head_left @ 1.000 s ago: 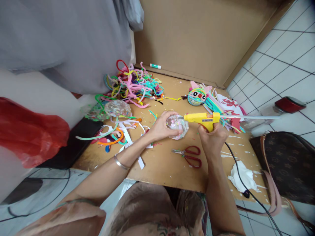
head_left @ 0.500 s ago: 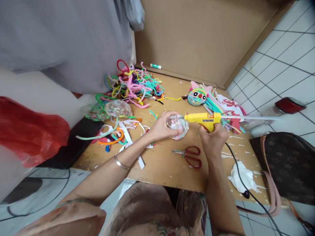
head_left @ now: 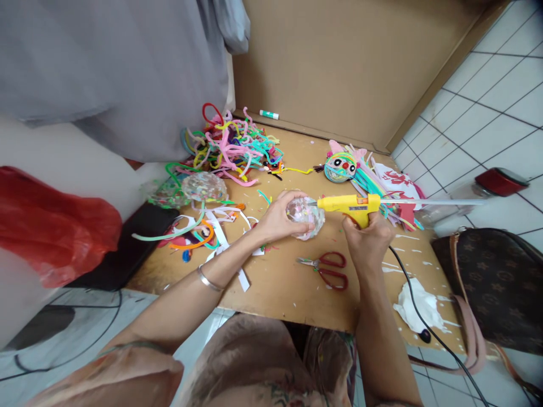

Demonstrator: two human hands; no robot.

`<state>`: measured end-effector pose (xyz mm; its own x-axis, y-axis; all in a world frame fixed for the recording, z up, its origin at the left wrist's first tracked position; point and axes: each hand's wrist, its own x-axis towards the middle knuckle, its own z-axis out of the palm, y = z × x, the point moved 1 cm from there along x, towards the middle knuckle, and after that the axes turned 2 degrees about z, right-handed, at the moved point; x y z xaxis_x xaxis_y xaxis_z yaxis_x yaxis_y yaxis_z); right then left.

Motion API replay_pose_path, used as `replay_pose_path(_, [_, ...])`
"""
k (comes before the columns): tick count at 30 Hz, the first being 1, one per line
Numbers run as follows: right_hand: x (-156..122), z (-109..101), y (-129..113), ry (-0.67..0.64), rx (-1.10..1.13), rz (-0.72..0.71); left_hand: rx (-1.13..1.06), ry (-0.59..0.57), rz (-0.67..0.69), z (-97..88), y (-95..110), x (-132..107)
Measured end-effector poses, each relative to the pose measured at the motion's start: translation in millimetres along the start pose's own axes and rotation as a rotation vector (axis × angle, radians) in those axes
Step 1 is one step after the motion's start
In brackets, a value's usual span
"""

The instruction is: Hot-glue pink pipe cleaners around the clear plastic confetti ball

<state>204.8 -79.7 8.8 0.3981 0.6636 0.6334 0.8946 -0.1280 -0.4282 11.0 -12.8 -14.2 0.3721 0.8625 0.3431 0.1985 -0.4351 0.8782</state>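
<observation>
My left hand (head_left: pixel 285 217) is wrapped round the left side of a clear round ball (head_left: pixel 306 219) with pale coloured flecks. In my right hand (head_left: pixel 370 237) is a yellow hot glue gun (head_left: pixel 343 204), gripped by its handle. Its metal nozzle points left and meets the ball's upper edge; whether it touches I cannot tell. A long clear glue stick (head_left: pixel 432 202) sticks out of its back. Below the ball lies a pair of scissors (head_left: pixel 333 271) with red handles. A face-like ornament (head_left: pixel 340 167) wound in coloured strands rests behind the gun.
Tangled pipe cleaners (head_left: pixel 237 144) are heaped at the back left, by another clear flecked piece (head_left: pixel 204 186). Paper strips (head_left: pixel 220 232) lie left of my hand. A glue tube (head_left: pixel 268 115) is at the back. Right stand a brown bag (head_left: pixel 492 288), crumpled tissue (head_left: pixel 418 305) and a black cord (head_left: pixel 407 277).
Almost nothing differs. Both hands, the ball and the glue gun keep nearly the same positions; the view has shifted very slightly.
</observation>
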Motion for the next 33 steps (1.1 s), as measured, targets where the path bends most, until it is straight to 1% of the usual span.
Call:
replay_pose_path(5, [-0.1, 0.7, 1.9, -0.02, 0.013, 0.009, 0.005, -0.003, 0.005, -0.1, -1.0, 0.0])
replay_pose_path(11, [0.4, 1.2, 2.6, 0.006, 0.015, 0.004, -0.012, -0.029, 0.009, 1.1, -0.7, -0.7])
replay_pose_path(20, [1.0, -0.8, 2.4, -0.003, -0.003, -0.026, 0.007, -0.013, 0.011, -0.1, 0.9, -0.7])
replay_pose_path(25, [1.0, -0.9, 2.5, -0.013, -0.005, -0.02, 0.0, 0.004, 0.009, -0.2, -2.1, 0.0])
replay_pose_path(30, [1.7, 0.0, 2.9, -0.001, 0.025, 0.022, -0.004, -0.01, 0.013, -0.2, -1.3, 0.3])
replay_pose_path(33, [1.9, -0.1, 2.1, -0.011, 0.037, 0.022, -0.006, -0.014, 0.019, 0.2, 0.0, -0.1])
